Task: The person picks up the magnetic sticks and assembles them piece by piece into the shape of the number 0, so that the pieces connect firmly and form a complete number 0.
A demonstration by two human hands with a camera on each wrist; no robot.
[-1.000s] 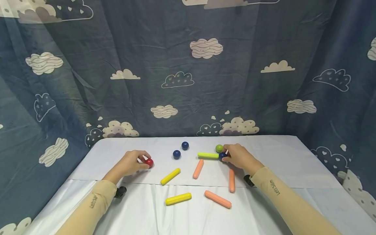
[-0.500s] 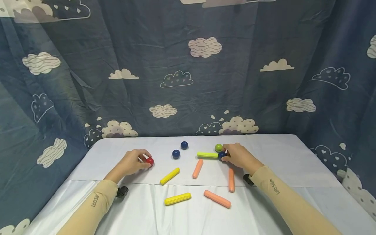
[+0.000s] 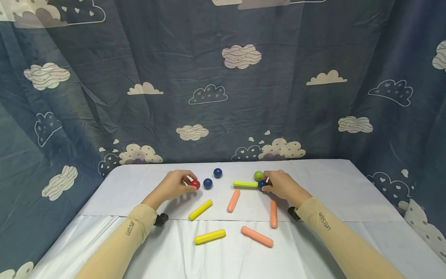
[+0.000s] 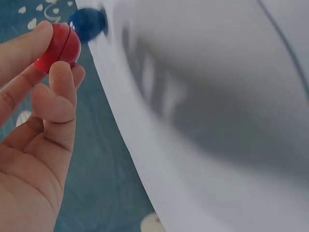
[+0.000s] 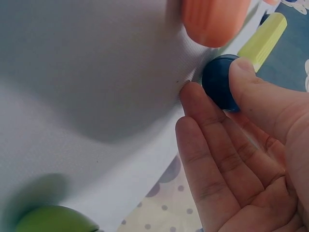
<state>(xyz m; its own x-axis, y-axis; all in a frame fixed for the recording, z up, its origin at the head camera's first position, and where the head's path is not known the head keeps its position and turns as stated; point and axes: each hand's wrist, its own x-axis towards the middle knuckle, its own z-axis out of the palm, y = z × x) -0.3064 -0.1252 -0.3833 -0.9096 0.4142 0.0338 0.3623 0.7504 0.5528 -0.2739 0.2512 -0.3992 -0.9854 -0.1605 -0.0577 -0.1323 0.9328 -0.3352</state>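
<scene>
My left hand (image 3: 175, 184) pinches a glossy red ball (image 3: 195, 184) between thumb and fingertips. A seam crosses the red ball (image 4: 60, 48) in the left wrist view, with a blurred blue ball (image 4: 89, 24) behind it. Close to its right in the head view lies that blue ball (image 3: 207, 183), and another blue ball (image 3: 217, 173) sits farther back. My right hand (image 3: 281, 186) holds a dark blue ball (image 5: 219, 81) with thumb and fingers. This ball meets the right end of a yellow-green ribbed stick (image 3: 245, 184). A green ball (image 3: 258, 175) stands just behind the right fingertips.
Toward the front lie two yellow sticks, one slanted (image 3: 200, 210) and one nearer (image 3: 210, 236). Three orange sticks lie around the right half: a middle one (image 3: 234, 200), a right one (image 3: 273, 214) and a front one (image 3: 257, 236). A dark cloud-patterned curtain (image 3: 209, 116) borders the white-covered table (image 3: 320, 186).
My left hand has carried the red ball rightward and slightly back, close to the blue ball. The right hand stays in place with its blue ball.
</scene>
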